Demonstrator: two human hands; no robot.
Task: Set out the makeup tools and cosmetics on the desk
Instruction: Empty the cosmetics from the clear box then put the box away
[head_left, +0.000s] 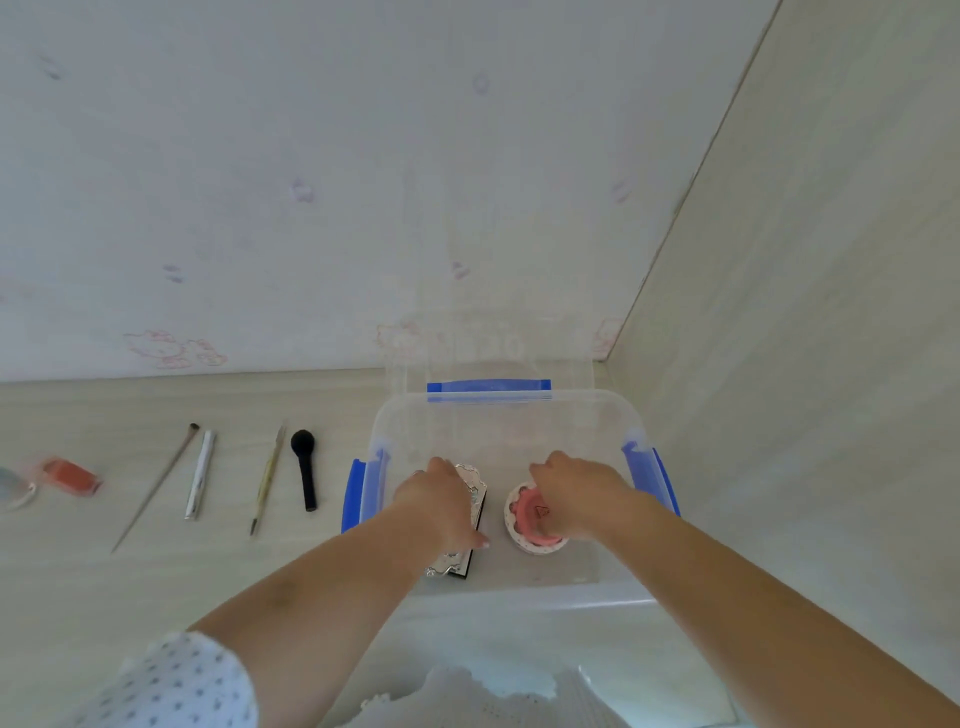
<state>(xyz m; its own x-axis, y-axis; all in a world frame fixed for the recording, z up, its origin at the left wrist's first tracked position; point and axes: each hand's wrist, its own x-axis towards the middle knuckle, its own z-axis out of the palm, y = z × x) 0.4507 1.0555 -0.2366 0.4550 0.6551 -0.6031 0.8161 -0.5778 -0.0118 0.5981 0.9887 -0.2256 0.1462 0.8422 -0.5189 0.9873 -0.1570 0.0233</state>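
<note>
Both hands reach into a clear bin (498, 415) with blue latches at lower centre of the frame. The left hand (441, 501) grips a silver-edged case (475, 486); the right hand (576, 496) holds a round pink compact (530, 519) bearing a small dark mark, unreadable. Left of the bin, on the desk (156, 597), lie a black brush (305, 470), a pencil (267, 480), a silver tube (200, 475), a thin brush (156, 488) and a red bottle (70, 475). Faint cartoon-cat prints dot the wall (260, 182) above.
</note>
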